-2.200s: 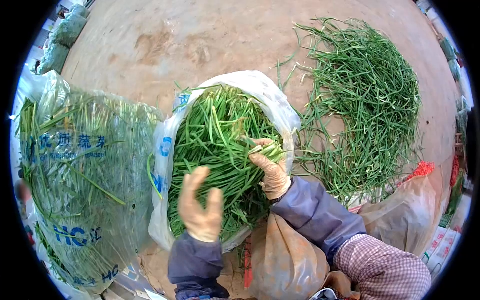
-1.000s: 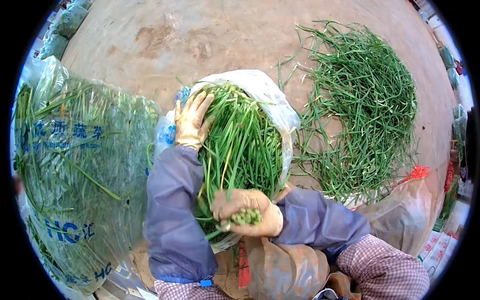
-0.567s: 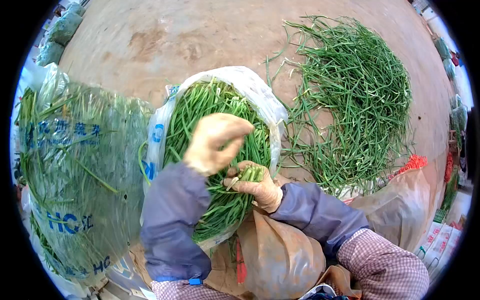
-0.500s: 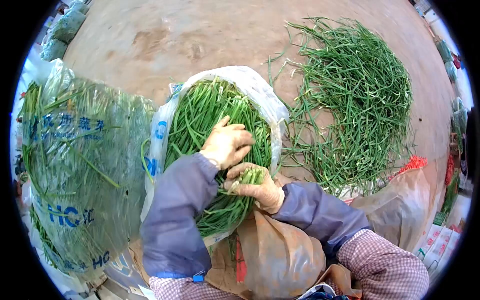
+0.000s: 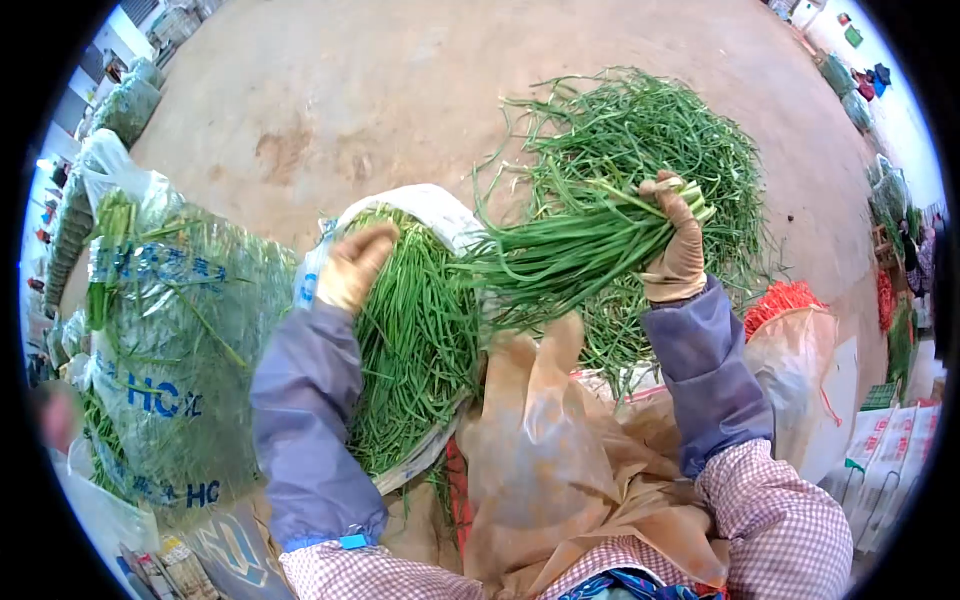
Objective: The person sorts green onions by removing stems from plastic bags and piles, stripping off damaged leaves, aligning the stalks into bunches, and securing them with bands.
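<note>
My right hand (image 5: 677, 238), gloved, is wrapped round a bunch of long green stalks (image 5: 570, 250), the pale cut ends poking out past the fist and the leaves hanging to the left. Below and beyond it spreads a loose heap of the same greens (image 5: 700, 150) on the floor. My left hand (image 5: 357, 265), also gloved, is over the left rim of an open white plastic bag (image 5: 420, 197), its fingers curled together; whether anything is between them is hidden. Packed greens (image 5: 425, 340) fill that bag.
A full clear plastic bag with blue print (image 5: 170, 340) stands at the left. Red ties (image 5: 782, 303) lie at the right by a translucent bag (image 5: 795, 350). A brown plastic apron (image 5: 540, 440) covers my lap. Stuffed sacks (image 5: 125, 105) line the left wall. Part of a person shows at the left edge.
My right hand has lifted its bunch up and right out of the bag area, over the floor heap. My left hand has moved left and away from it. The view has shifted too.
</note>
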The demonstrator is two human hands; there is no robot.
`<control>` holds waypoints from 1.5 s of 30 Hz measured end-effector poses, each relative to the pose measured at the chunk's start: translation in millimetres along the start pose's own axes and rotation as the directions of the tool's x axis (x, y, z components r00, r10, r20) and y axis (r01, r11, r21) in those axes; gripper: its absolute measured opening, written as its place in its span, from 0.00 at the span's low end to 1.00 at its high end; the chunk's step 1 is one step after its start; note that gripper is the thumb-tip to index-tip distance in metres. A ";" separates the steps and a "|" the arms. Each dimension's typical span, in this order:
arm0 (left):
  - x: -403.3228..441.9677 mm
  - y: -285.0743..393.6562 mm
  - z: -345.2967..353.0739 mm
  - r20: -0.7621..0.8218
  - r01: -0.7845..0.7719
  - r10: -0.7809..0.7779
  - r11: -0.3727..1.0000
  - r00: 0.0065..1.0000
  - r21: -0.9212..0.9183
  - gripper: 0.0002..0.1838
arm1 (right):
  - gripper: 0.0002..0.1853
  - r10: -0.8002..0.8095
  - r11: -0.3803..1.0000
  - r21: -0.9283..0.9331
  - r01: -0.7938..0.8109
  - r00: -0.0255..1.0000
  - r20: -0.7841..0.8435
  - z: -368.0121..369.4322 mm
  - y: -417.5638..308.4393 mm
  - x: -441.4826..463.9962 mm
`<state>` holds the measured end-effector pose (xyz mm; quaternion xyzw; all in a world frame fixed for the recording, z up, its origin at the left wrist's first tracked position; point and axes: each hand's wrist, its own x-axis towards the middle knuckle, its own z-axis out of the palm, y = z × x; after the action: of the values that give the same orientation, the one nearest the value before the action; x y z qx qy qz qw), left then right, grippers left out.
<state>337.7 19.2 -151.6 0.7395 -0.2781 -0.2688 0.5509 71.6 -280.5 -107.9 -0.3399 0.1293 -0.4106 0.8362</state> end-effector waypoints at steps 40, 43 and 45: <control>-295.9 158.5 224.5 0.802 0.820 -0.291 0.432 0.521 -0.375 0.22 | 0.09 0.331 0.935 0.148 -0.323 0.943 -0.036 -33.7 -129.2 -145.5; -301.7 174.5 205.5 0.742 0.823 -0.460 0.527 0.488 -0.214 0.27 | 0.13 0.057 0.977 -0.182 -0.113 0.956 -0.288 -67.5 -130.8 -128.5; -312.0 168.5 196.1 0.705 0.838 -0.520 0.507 0.482 -0.199 0.28 | 0.12 -0.062 0.923 -0.383 0.025 0.994 -0.085 -66.5 -145.0 -134.6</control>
<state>-38.4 69.3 -9.4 0.4914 -0.0087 -0.7411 0.4573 -132.9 -269.6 -67.5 -0.4789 0.2389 -0.4120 0.7375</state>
